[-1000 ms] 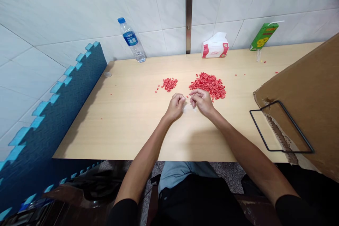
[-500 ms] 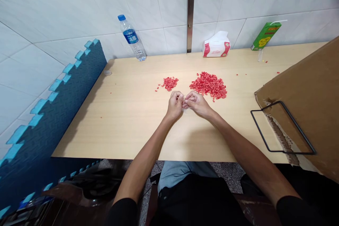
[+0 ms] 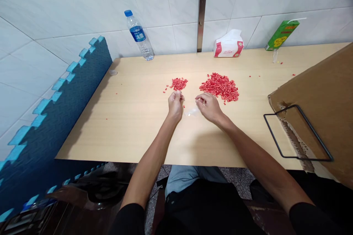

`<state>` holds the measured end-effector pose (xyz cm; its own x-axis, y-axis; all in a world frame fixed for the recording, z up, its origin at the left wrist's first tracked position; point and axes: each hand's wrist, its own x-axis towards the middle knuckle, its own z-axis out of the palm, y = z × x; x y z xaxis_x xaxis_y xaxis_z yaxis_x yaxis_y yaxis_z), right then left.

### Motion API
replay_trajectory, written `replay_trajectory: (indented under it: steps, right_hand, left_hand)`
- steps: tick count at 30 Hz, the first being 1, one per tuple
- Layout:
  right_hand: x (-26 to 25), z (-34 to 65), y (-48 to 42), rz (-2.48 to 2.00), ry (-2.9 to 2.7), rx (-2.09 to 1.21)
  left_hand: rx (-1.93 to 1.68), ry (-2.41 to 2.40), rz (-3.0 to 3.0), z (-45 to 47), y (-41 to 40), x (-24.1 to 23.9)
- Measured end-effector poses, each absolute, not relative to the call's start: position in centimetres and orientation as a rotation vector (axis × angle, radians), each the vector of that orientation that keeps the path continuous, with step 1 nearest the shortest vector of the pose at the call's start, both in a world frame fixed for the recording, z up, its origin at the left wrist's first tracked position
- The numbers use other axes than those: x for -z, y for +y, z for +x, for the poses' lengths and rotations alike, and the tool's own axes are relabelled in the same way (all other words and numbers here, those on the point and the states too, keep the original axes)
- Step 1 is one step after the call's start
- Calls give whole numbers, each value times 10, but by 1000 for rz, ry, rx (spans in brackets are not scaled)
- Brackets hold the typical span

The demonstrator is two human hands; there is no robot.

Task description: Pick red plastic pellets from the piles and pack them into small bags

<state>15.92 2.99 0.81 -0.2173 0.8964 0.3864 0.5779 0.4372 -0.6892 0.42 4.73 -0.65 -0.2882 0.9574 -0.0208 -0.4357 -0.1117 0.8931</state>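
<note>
My left hand (image 3: 175, 104) is closed just below the smaller pile of red plastic pieces (image 3: 179, 84), its thumb pressed against the bent fingers. Whatever may be inside it is hidden. To the right, my right hand (image 3: 209, 107) hovers below the larger pile of red pieces (image 3: 220, 87); its fingers are bent, with the tips a little apart and nothing visible between them. A thin clear plastic item (image 3: 192, 111) lies on the table between my hands. One loose red piece (image 3: 184, 106) rests beside my left hand.
Along the tiled wall stand a water bottle (image 3: 140, 37), a tissue pack (image 3: 228, 47) and a green drink carton (image 3: 282, 35). A cardboard box (image 3: 317, 106) with a black wire frame (image 3: 311, 132) occupies the right side. Blue foam matting (image 3: 82, 84) borders the left edge.
My hands have parted from where their fingertips met, the left moving left. The clear plastic item and a loose red piece now show between them. The camera view has shifted slightly.
</note>
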Motion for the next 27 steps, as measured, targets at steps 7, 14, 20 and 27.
replay_trajectory:
  steps: [7,14,20,27]
  right_hand:
    - [-14,128,36,-1359,-2244,-439]
    - [-8,105,34,-1396,-2358,-397]
    - [-7,107,35,-1314,-2169,-509]
    - [-4,127,30,-998,-1219,-1360]
  left_hand:
    - [-1678,1039,744,-8,50,7]
    - [-1667,1022,724,-9,51,7]
    - [-1659,1057,732,-9,49,5]
    - [-1576,1164,972,3,37,1]
